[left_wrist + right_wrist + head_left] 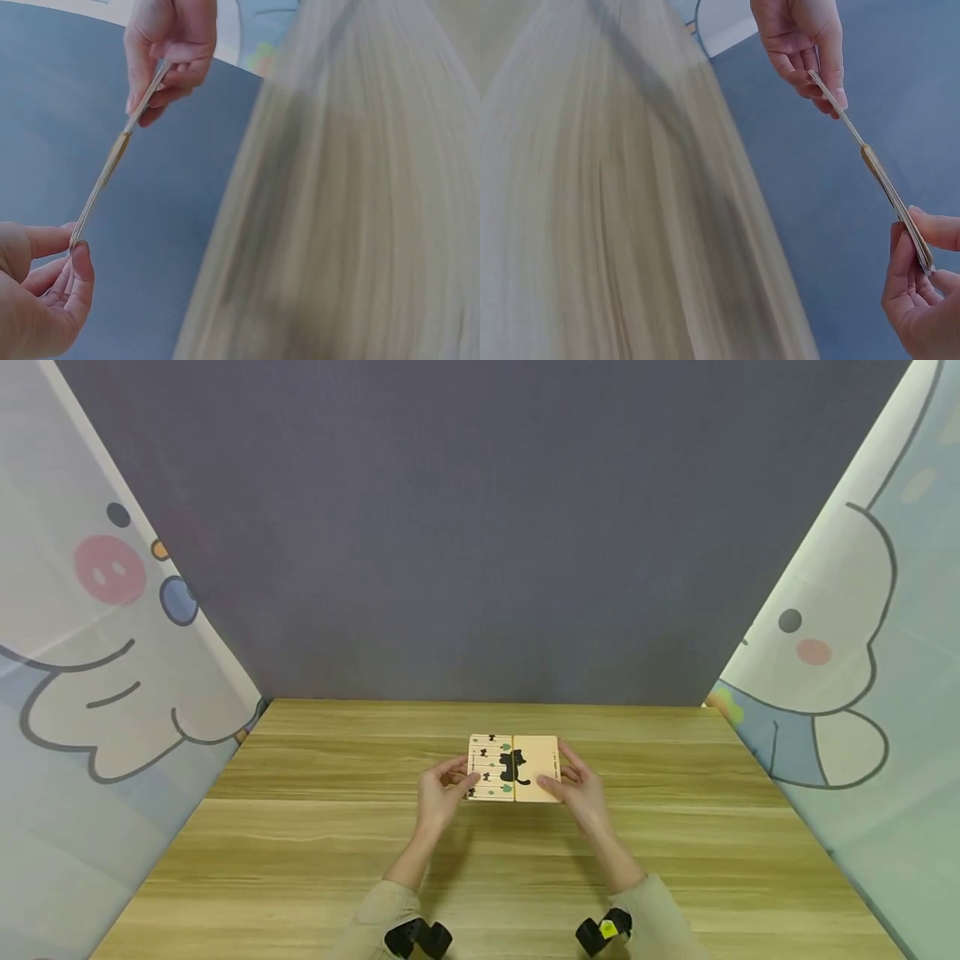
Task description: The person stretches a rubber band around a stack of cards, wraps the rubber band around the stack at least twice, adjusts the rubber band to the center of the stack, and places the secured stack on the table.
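Observation:
A small cream notebook (534, 758) is spread wide above the wooden table, held by both hands. A black cat straddles its middle fold, and the left half carries lines, small dark figures and green leaves. My left hand (437, 800) pinches the left edge, thumb on the near face. At the opposite edge, my right hand (585, 797) grips with its thumb on the plain half. Seen edge-on in the left wrist view, the notebook (101, 180) is thin, with a yellowish spine. The right wrist view shows its page edges (900, 199) running between both hands.
The wooden tabletop (300, 835) stretches beneath both arms. Behind it rises a dark grey panel (480, 543). Cartoon-printed curtains hang on the left (60, 710) and right (862, 710). Black wrist devices sit at the left cuff (416, 937) and right cuff (604, 932).

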A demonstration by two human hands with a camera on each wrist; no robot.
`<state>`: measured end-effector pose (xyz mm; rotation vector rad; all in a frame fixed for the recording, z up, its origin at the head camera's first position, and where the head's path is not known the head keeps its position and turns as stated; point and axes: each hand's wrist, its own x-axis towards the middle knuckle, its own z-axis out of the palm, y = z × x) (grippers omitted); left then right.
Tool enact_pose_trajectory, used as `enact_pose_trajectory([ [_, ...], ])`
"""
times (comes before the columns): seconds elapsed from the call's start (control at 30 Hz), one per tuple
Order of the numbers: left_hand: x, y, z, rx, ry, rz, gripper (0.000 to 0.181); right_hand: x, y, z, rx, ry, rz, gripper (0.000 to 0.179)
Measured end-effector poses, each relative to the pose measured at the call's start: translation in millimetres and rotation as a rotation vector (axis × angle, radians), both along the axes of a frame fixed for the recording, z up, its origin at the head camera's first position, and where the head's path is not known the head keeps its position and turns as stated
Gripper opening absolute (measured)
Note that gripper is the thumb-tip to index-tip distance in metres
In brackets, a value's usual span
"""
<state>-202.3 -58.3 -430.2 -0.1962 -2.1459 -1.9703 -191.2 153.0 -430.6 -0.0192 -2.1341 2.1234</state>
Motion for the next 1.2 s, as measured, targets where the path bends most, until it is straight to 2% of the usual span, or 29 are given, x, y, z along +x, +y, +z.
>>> enact_pose_trajectory([
  [0.13,-8.9,1.1,-12.7,-0.026,-0.006,0.005,0.031,-8.6,2.0,-7.0,0.042,-0.028,0.004,0.073],
  [0.2,-12.5,1.3,-17.5,-0.032,-0.006,0.004,0.030,-18.4,5.1,-18.4,0.064,-0.064,-0.001,0.075],
  [0.27,-11.1,1.8,-13.3,-0.034,-0.009,0.000,0.030,-20.7,4.0,-15.6,0.073,-0.104,-0.003,0.073],
  [0.33,-14.3,1.1,-17.4,-0.046,-0.004,-0.004,0.030,-24.2,4.2,-16.7,0.073,-0.130,0.000,0.072],
  [0.43,-19.9,0.2,-23.6,-0.069,-0.016,0.000,0.029,-24.2,2.1,-12.3,0.087,-0.131,0.003,0.067],
  [0.5,-28.5,-0.7,-35.8,-0.089,-0.028,0.008,0.030,-29.5,4.2,-20.2,0.090,-0.110,0.016,0.067],
  [0.53,-30.5,-0.7,-37.6,-0.096,-0.037,0.011,0.030,-32.1,4.9,-23.3,0.098,-0.110,0.017,0.067],
  [0.63,-35.5,-0.7,-42.0,-0.110,-0.064,0.014,0.030,-38.3,6.6,-30.0,0.102,-0.104,0.032,0.067],
  [0.8,-41.5,-1.5,-48.7,-0.143,-0.078,0.013,0.029,-44.0,2.9,-30.3,0.126,-0.102,0.005,0.059],
  [1.07,-48.0,-3.9,-56.8,-0.199,-0.086,0.022,0.027,-55.5,-1.4,-39.9,0.153,-0.189,-0.023,0.056],
  [1.2,-49.8,-5.0,-60.4,-0.197,-0.116,0.016,0.027,-59.0,-2.4,-46.6,0.187,-0.210,-0.031,0.054],
])
